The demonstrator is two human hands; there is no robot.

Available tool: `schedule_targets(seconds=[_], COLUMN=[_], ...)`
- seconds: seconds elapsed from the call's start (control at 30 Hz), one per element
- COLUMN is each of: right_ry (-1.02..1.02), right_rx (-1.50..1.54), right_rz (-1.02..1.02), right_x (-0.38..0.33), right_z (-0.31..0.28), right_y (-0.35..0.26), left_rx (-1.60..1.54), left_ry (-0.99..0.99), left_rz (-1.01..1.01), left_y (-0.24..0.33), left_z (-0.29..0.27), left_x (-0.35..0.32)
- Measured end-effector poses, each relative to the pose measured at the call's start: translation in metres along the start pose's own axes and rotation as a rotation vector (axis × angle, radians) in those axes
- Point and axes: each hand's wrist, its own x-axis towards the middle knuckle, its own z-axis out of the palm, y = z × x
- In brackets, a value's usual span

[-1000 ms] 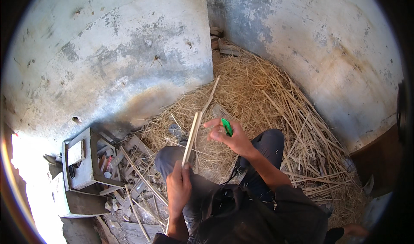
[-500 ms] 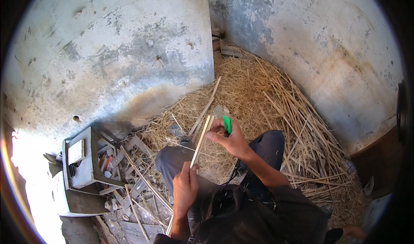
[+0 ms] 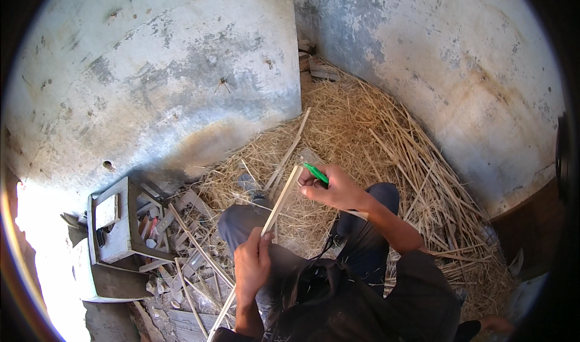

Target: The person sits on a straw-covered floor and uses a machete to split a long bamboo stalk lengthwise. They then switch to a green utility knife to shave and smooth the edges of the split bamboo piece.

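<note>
My left hand [image 3: 252, 264] grips a long pale cane strip [image 3: 280, 202] low down, above my lap. The strip runs up and to the right to my right hand [image 3: 334, 189]. My right hand holds a green-handled tool [image 3: 316, 173] against the strip's upper end. My knees in dark trousers [image 3: 241, 221] are below the strip. I sit on the ground facing a heap of straw.
A straw heap [image 3: 362, 130] fills the corner between two worn plaster walls [image 3: 181, 82]. A small grey wooden stool or box [image 3: 115, 221] lies on its side at the left, with loose cane sticks and scraps [image 3: 187, 245] beside it. A dark wooden edge [image 3: 531, 221] stands at right.
My left hand slid down the strip toward my lap. The strip and my right hand with the green tool shifted slightly right and lower.
</note>
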Motion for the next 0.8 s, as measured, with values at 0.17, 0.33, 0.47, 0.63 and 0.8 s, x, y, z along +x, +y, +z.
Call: schedule_targets(seconds=[0.17,0.33,0.47,0.63,0.8], right_ry=[-0.213,-0.301,-0.166,-0.193,-0.258], right_rx=[0.101,0.540,0.747,0.821,0.709], right_rz=[0.036,0.250,0.268,0.232,0.269], right_x=[0.002,0.002,-0.003,-0.005,-0.012], right_z=[-0.024,-0.019,-0.001,0.001,-0.011], right_y=[-0.004,0.011,0.015,0.016,0.012], left_rx=[-0.061,-0.128,-0.227,-0.332,-0.107], left_ry=[-0.028,-0.087,-0.102,-0.143,-0.043], left_rz=[0.034,0.025,0.015,-0.080,0.014], left_y=[0.002,-0.008,-0.009,-0.023,-0.011], left_z=[-0.005,0.003,0.005,0.004,-0.013], left_x=[-0.001,0.001,0.002,0.001,0.002])
